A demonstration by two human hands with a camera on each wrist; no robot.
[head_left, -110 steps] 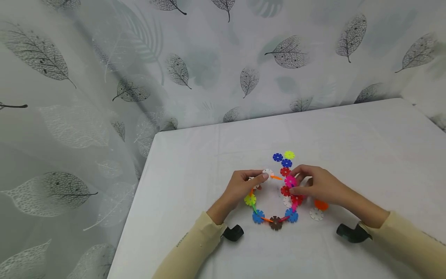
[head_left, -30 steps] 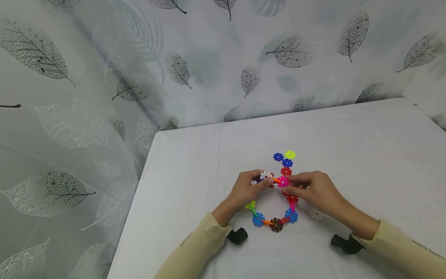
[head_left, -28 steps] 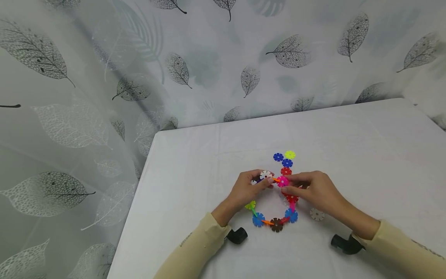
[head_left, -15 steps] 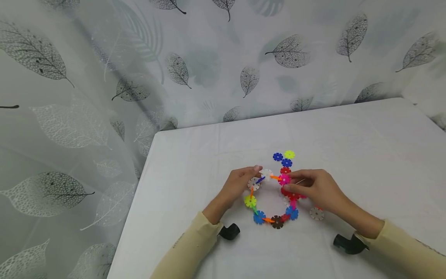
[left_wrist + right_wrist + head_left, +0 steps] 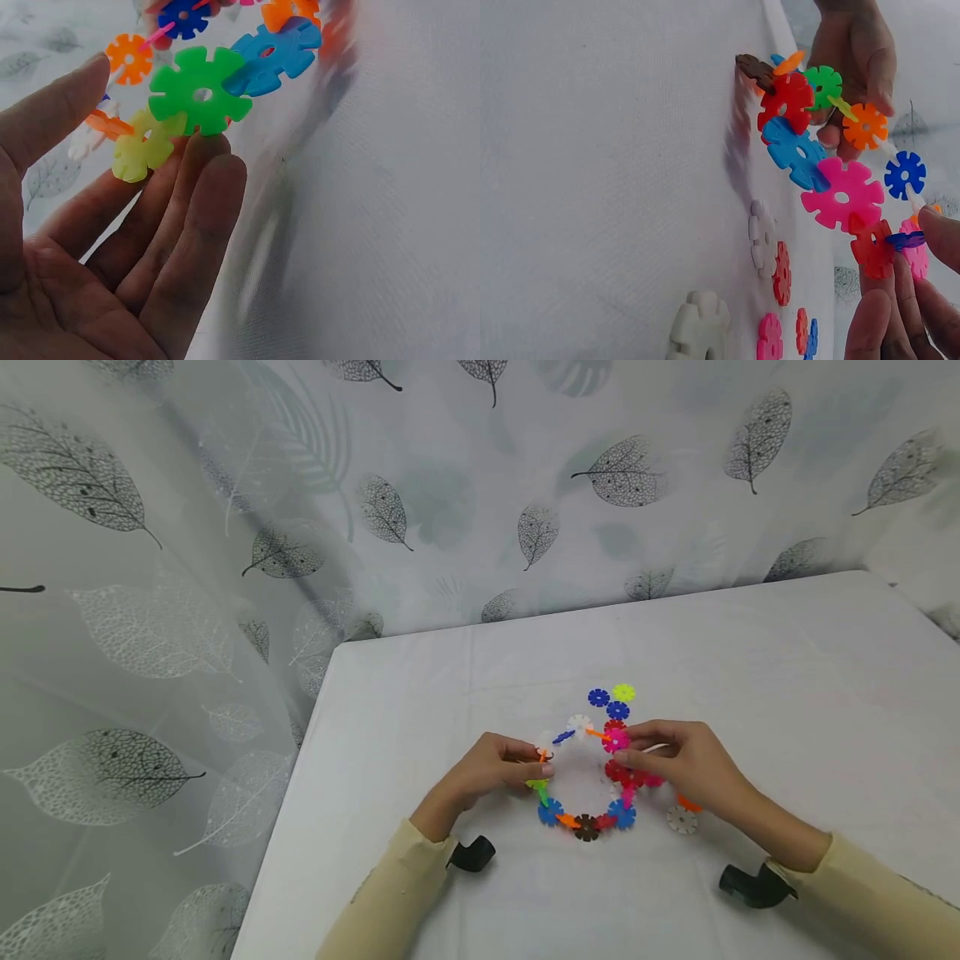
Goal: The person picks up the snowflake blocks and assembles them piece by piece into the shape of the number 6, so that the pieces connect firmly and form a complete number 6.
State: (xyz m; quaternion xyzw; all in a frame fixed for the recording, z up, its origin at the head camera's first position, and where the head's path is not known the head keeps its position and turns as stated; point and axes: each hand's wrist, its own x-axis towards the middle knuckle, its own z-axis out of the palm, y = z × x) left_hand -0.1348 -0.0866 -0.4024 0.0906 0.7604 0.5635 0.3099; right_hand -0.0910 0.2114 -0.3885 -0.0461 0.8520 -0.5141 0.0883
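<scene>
A ring of interlocking plastic snowflake discs in many colours hangs between both hands, tilted, with a brown disc [image 5: 587, 828] at its near side. My left hand [image 5: 491, 774] holds the ring's left side, its thumb in front and fingers behind; in the left wrist view these fingers lie under the yellow disc [image 5: 142, 148] and green disc [image 5: 201, 91]. On the far right of the ring, my right hand [image 5: 682, 757] pinches the pink disc [image 5: 616, 741], which joins an orange disc [image 5: 597, 735]. In the right wrist view a dark blue disc [image 5: 906, 240] links it to a red disc [image 5: 872, 247].
Loose discs lie on the white-covered table [image 5: 420, 710]: a yellow one [image 5: 624, 692] and two blue ones beyond the ring, a white one [image 5: 682, 820] and an orange one [image 5: 689, 804] by my right wrist. A leaf-patterned curtain [image 5: 450, 527] hangs behind.
At first the orange disc stood apart from the pink one; now they meet. My left hand has let go of the far white disc and moved down the ring's left side. The near side has risen.
</scene>
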